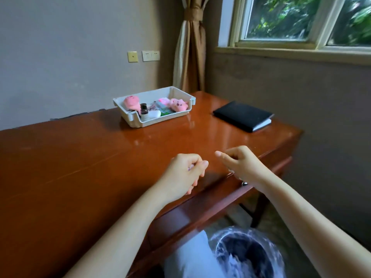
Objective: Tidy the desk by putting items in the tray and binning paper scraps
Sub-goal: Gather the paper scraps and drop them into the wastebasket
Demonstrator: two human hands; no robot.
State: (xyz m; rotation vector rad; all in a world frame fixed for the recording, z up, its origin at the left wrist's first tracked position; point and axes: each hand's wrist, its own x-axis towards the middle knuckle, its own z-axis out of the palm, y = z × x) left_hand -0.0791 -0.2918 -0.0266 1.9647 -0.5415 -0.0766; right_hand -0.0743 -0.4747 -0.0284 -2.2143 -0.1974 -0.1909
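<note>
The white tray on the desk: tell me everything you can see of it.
The tray is white, seemingly plastic, rectangular, with raised walls and a lowered front lip. It sits flat at the far edge of the desk, near the wall, turned at an angle. Inside lie two pink plush toys, a small dark bottle, a white item and green and pink packets. Neither hand touches it.

Two pink plush toys (131, 102) (177, 104), one tray (160, 119), one black notebook (243, 115), one bin (246, 255), two hands (185, 173) (242, 164)
</note>
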